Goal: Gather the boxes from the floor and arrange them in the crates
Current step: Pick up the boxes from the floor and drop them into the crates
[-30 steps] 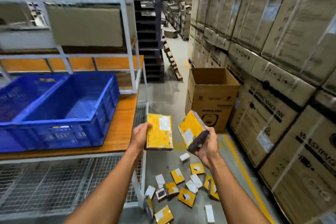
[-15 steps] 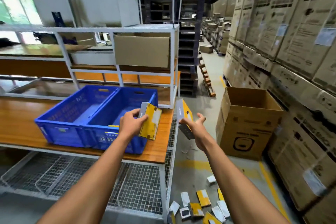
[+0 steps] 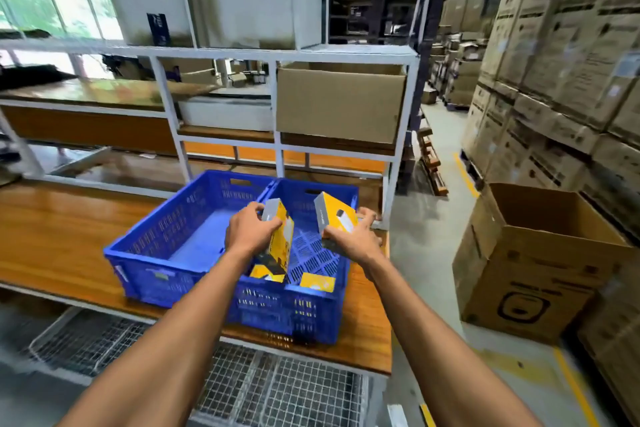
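We hold one yellow box in each hand, both above the right blue crate. Our left hand wraps its fingers around the left yellow box, which stands on end and tilts slightly, its lower end down inside that crate. Our right hand grips the right yellow box from below and the side, holding it tilted above the crate's far right portion. Two more yellow boxes lie flat on the crate's slotted floor at its near wall: one directly under the left-hand box, the other just right of it. A second blue crate touches the right crate's left side; its visible floor is bare. Both crates sit on the wooden counter. Behind the crates, a white shelf frame carries a brown carton. Right of the crates, an open cardboard box stands on the floor.
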A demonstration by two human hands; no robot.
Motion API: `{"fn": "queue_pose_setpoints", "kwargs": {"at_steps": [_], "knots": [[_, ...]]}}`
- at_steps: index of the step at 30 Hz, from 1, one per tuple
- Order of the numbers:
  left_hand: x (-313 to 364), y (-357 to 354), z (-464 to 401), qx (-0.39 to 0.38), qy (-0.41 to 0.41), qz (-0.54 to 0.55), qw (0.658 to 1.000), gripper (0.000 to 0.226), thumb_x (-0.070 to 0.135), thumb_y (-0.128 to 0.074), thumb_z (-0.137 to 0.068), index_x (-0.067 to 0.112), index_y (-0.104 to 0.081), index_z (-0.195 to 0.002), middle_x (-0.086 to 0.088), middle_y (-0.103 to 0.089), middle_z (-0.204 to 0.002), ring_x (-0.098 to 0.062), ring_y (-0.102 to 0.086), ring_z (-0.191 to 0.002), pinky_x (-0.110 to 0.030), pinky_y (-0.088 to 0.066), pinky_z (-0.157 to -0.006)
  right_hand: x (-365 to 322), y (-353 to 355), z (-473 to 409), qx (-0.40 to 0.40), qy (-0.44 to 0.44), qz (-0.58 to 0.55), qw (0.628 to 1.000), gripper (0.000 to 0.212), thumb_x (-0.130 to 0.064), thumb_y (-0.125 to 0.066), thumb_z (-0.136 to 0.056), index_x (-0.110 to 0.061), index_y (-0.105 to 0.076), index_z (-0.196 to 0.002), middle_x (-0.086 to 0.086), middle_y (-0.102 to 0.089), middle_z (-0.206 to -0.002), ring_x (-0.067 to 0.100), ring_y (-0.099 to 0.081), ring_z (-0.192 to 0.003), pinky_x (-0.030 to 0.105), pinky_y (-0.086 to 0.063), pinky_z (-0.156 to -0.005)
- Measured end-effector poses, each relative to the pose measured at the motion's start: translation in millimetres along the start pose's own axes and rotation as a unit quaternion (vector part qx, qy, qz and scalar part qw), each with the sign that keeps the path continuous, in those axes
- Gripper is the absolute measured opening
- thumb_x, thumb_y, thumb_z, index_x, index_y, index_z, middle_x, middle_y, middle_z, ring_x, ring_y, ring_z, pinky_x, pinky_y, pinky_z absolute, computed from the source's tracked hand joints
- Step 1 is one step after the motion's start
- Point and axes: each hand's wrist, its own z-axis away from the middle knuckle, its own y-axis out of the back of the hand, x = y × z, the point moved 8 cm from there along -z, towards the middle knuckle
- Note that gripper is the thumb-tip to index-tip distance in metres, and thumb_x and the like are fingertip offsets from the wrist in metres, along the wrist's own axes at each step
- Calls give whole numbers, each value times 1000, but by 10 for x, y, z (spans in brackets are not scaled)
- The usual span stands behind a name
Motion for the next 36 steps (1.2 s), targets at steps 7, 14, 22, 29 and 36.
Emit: {"fn": "queue_pose_setpoints", "kwargs": {"at_steps": [7,14,22,29,36], "knots": [[-244,-270,-870,-87,-67,-160,981,64,50,-74,-78,25,-53,-134,-11,-67,-122,-40,-64,-110,-44,-53,-81,-303,-847,-441,44,14,223,974,110,-76,-62,-71,-26,-9,-153,24,-33,-141,42,-31,-129,51,-32,-107],[-500,-800,-1086,-140,-147,-329,922,59,41,-73,-85,17,-49,-133,-13,-54,-130,-42,-63,-115,-48,-53,-85,209,-1528,-693,-4,-42,441,896,90,-90,-39,-79,-28,-33,-144,24,-38,-143,40,-35,-131,48,-35,-106],[-789,-1221,-1127,-175,-177,-408,878,63,25,-73,-87,15,-41,-141,-18,-51,-131,-42,-65,-109,-47,-53,-80,327,-1684,-995,-86,-81,426,897,51,-38,-47,-103,-6,-47,-143,24,-43,-150,45,-45,-136,46,-43,-109],[-928,-1473,-1133,-261,-158,-428,851,42,34,-57,-98,21,-58,-138,-14,-53,-140,-39,-61,-125,-51,-51,-99,139,-1473,-1043,-56,5,381,923,35,-25,-63,-99,-3,-58,-126,22,-53,-134,42,-56,-123,41,-49,-98],[-1006,-1710,-1124,-315,-178,-400,842,41,22,-58,-94,19,-60,-135,-9,-56,-139,-36,-59,-126,-53,-55,-97,89,-1396,-987,-24,76,334,939,19,-11,-66,-91,-6,-65,-109,19,-58,-119,41,-60,-107,43,-54,-87]]}}
